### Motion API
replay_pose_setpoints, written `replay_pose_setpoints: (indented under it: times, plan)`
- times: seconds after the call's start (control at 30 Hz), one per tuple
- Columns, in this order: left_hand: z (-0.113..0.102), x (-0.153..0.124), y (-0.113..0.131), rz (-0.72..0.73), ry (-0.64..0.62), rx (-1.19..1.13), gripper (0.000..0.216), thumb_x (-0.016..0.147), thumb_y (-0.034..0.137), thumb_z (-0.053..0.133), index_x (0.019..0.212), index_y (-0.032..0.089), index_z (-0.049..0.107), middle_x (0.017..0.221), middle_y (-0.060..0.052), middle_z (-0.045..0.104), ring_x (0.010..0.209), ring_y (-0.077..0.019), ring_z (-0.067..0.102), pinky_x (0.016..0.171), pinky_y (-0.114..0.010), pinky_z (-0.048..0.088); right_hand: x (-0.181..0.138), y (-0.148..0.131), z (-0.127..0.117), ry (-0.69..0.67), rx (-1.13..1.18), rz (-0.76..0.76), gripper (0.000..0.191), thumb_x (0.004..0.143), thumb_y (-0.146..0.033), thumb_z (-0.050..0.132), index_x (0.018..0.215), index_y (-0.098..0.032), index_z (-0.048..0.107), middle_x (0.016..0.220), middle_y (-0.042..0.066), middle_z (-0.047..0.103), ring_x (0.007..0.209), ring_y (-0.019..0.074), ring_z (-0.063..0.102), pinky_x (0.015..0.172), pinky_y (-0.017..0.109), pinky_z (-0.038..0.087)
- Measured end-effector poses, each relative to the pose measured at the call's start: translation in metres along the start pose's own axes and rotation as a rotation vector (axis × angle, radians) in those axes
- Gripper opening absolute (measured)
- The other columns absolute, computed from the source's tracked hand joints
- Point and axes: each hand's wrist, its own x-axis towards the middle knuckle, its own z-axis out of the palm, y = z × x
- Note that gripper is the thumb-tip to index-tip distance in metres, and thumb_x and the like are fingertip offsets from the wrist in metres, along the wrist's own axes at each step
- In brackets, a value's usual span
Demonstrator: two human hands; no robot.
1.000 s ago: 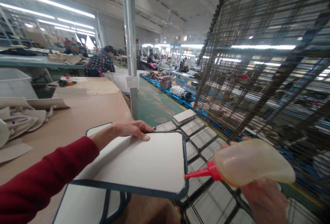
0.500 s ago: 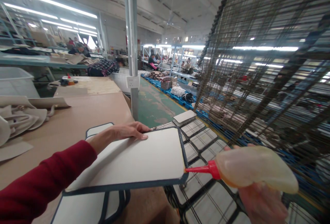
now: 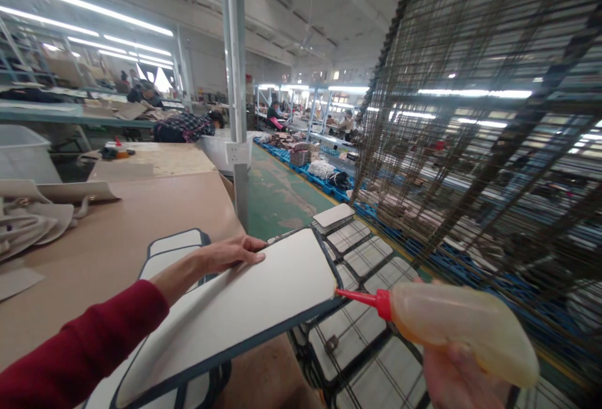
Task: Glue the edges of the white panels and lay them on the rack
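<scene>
My left hand [image 3: 237, 253] grips the far edge of a white panel [image 3: 249, 315] with dark blue edging, thumb on top. The panel is held tilted above other panels of the same kind [image 3: 176, 239] lying on the table. In my right hand [image 3: 463, 374] is a squeeze bottle [image 3: 463, 327] of yellowish liquid, lying on its side with its red nozzle [image 3: 360, 297] pointing left. The nozzle tip touches the panel's right edge near the corner, where a thin yellowish line shows. Most of my right fingers are hidden behind the bottle.
A brown-topped table [image 3: 155, 208] lies left, with beige fabric pieces [image 3: 32, 224] on it. Right of it, a wire rack [image 3: 362, 324] carries several white panels. Raised wire shelves [image 3: 451, 114] fill the right side. A metal post [image 3: 237, 83] stands ahead. Other people work farther back.
The panel has turned, its right corner rising and its near left end dropping. The bottle's nozzle tip has moved slightly up along with that edge. Both hands keep their holds.
</scene>
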Motion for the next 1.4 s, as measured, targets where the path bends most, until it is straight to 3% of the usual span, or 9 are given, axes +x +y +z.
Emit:
replay_pose_setpoints:
  times: [0.1,0.2,0.33,0.53,0.67,0.93,1.17,1.3,1.4]
  plan:
    - [0.005,0.002,-0.003,-0.007,0.041,-0.035,0.044,0.071,0.040,0.076,0.105,0.012,0.071,0.093,-0.010,0.075,0.079,-0.0206,0.070,0.072,-0.025,0.054,0.002,-0.005,0.004,0.149,-0.010,-0.004,0.040,0.074,-0.042,0.074,0.108,-0.024,0.064,0.112,0.007,0.067,0.124,0.0316,0.050,0.111,0.052,0.036]
    - [0.009,0.005,-0.009,0.005,0.057,-0.068,0.045,0.070,0.041,0.077,0.103,0.011,0.071,0.093,-0.010,0.075,0.077,-0.0195,0.070,0.070,-0.024,0.054,0.003,-0.009,0.007,0.114,-0.039,-0.045,0.037,0.074,-0.039,0.074,0.105,-0.021,0.065,0.117,0.008,0.065,0.121,0.0331,0.052,0.113,0.055,0.027]
    - [0.008,0.009,-0.021,0.027,0.068,-0.126,0.043,0.071,0.040,0.077,0.103,0.012,0.071,0.094,-0.010,0.075,0.077,-0.0189,0.070,0.070,-0.023,0.053,0.001,-0.012,0.016,0.153,-0.001,-0.036,0.031,0.070,-0.033,0.077,0.097,-0.022,0.067,0.122,0.004,0.064,0.126,0.0282,0.049,0.117,0.047,0.019]
    - [0.010,0.011,-0.035,0.035,0.085,-0.171,0.047,0.072,0.042,0.076,0.108,0.013,0.069,0.095,-0.009,0.075,0.077,-0.0176,0.070,0.068,-0.022,0.052,0.004,-0.024,0.034,0.168,0.111,-0.035,0.030,0.064,-0.027,0.080,0.091,-0.023,0.068,0.105,0.001,0.071,0.109,0.0221,0.062,0.100,0.031,0.048]
    - [0.014,0.011,-0.038,0.027,0.124,-0.184,0.048,0.070,0.044,0.077,0.106,0.013,0.070,0.091,-0.009,0.075,0.075,-0.0183,0.070,0.067,-0.023,0.052,0.007,-0.024,0.041,0.161,0.193,-0.030,0.027,0.070,-0.028,0.078,0.094,-0.020,0.067,0.101,0.006,0.071,0.099,0.0240,0.066,0.086,0.034,0.056]
    - [0.016,0.007,-0.042,0.036,0.160,-0.208,0.048,0.075,0.044,0.074,0.111,0.013,0.069,0.093,-0.010,0.075,0.075,-0.0166,0.069,0.065,-0.022,0.051,0.008,-0.007,0.047,0.159,0.258,-0.056,0.035,0.066,-0.032,0.081,0.093,-0.017,0.064,0.098,0.009,0.069,0.096,0.0273,0.065,0.081,0.040,0.057]
    - [0.016,0.008,-0.046,0.022,0.201,-0.215,0.047,0.073,0.047,0.075,0.104,0.013,0.070,0.088,-0.008,0.075,0.072,-0.0153,0.068,0.063,-0.020,0.050,0.006,-0.002,0.053,0.235,0.168,-0.043,0.029,0.060,-0.031,0.084,0.077,-0.016,0.064,0.068,0.000,0.063,0.064,0.0150,0.060,0.058,0.023,0.052]
    - [0.015,0.010,-0.050,0.020,0.217,-0.225,0.047,0.071,0.048,0.076,0.100,0.012,0.070,0.087,-0.008,0.075,0.073,-0.0154,0.068,0.063,-0.021,0.050,0.004,-0.007,0.058,0.197,0.257,0.000,0.029,0.054,-0.025,0.086,0.072,-0.017,0.064,0.062,-0.002,0.060,0.059,0.0118,0.056,0.055,0.019,0.049]
    - [0.016,0.011,-0.050,0.001,0.250,-0.227,0.048,0.069,0.049,0.077,0.097,0.012,0.069,0.083,-0.007,0.074,0.070,-0.0150,0.068,0.060,-0.021,0.049,0.002,-0.006,0.058,0.169,0.243,0.021,0.027,0.059,-0.027,0.084,0.074,-0.016,0.064,0.065,0.000,0.062,0.061,0.0133,0.057,0.058,0.021,0.051]
